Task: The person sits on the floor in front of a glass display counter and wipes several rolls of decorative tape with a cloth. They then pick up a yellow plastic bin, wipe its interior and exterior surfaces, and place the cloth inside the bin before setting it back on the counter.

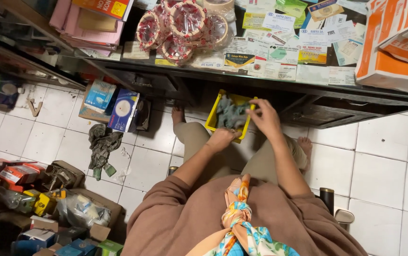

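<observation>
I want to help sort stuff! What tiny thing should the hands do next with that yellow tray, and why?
Probably pinch one grey piece and lift it out. The right hand already reaches into the yellow tray over the heap of grey pieces, while the left hand steadies the tray's near edge on the lap.

Yellow tray (212, 119) of grey pieces (230, 115), brown top (175, 218), orange-and-blue floral scarf (238, 223), white floor tiles (384, 156).

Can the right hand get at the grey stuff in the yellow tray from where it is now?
Probably yes: the right hand is already at the open yellow tray, touching the grey contents, with nothing between them.
</observation>
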